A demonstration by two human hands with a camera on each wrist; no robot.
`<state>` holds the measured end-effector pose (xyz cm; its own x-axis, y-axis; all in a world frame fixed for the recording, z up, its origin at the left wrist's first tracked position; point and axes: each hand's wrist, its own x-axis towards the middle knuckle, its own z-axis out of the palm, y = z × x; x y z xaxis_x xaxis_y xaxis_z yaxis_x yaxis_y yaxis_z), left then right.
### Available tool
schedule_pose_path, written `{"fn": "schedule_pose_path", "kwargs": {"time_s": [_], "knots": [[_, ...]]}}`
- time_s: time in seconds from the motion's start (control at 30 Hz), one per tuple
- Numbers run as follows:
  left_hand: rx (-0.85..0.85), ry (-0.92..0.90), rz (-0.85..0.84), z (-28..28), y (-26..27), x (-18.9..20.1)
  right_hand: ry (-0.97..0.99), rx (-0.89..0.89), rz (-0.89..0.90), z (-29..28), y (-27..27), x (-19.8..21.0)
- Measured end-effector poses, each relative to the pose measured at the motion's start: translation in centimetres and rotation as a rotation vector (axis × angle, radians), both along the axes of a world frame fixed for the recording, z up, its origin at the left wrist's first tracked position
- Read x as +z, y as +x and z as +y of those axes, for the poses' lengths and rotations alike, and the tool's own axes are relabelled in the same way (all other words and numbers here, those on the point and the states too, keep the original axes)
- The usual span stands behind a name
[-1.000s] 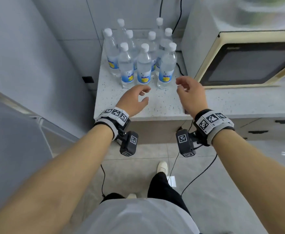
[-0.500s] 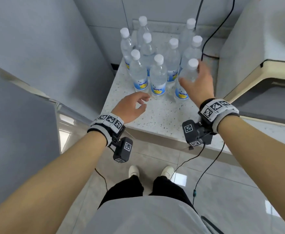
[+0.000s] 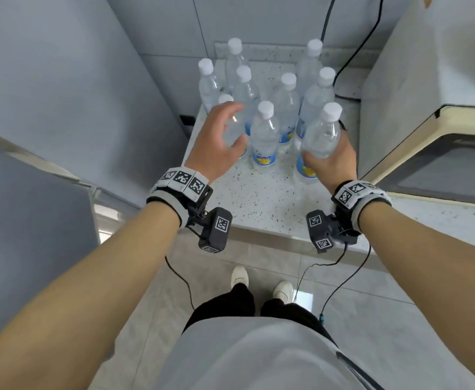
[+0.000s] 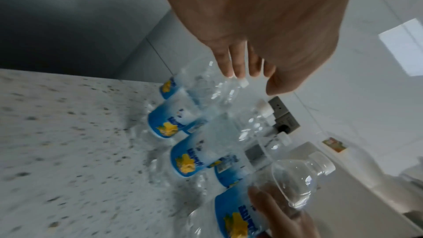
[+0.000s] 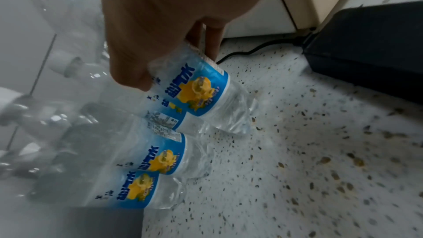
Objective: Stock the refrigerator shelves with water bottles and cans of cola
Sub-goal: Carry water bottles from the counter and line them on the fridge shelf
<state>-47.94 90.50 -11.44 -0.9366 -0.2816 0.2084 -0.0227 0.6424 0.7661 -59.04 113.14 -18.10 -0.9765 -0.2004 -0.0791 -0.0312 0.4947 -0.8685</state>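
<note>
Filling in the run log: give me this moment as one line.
right hand: grips front-right bottle | left hand: open, reaching at front-left bottle | remaining bottles: upright on counter | cans: none visible

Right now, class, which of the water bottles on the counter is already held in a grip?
The front-right bottle, nearest the microwave: the right hand grips its body. The other bottles stand free; the left hand holds nothing yet.

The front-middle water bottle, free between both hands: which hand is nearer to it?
Left. The left hand hovers just beside the front-middle bottle; the right hand grips the next bottle over.
</note>
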Motion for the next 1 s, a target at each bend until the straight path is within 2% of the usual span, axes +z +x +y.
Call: {"fn": "schedule_pose_path", "kwargs": {"time_s": [0.13, 0.2, 0.3, 0.37, 0.5, 0.7, 0.9, 1.0], "knots": [[-0.009, -0.008, 0.131, 1.2, -4.2, 1.3, -0.019, -0.029, 0.011, 0.6, 1.6, 2.1], [-0.008, 0.016, 0.108, 1.9, -6.1, 1.0, -0.032, -0.033, 0.032, 1.0, 2.3, 3.4], [-0.023, 0.112, -0.011, 2.9, -7.7, -0.6, -0.022, -0.049, 0.042, 1.9, 3.4, 4.7], [-0.039, 0.134, -0.064, 3.3, -7.7, -2.1, -0.009, -0.058, 0.042, 2.4, 4.2, 5.3], [-0.062, 0.17, -0.013, 3.7, -7.0, -5.3, 0.053, -0.06, 0.032, 3.6, 5.7, 5.2], [-0.112, 0.206, -0.17, 4.6, -6.0, -8.8, 0.109, -0.089, 0.01, 3.4, 7.1, 4.2], [-0.17, 0.13, -0.291, 4.1, -5.2, -10.3, 0.11, -0.093, 0.027, 2.5, 8.3, 4.1], [-0.083, 0.319, -0.312, 3.5, -4.0, -9.3, 0.072, -0.092, 0.012, 1.7, 8.0, 4.2]]}}
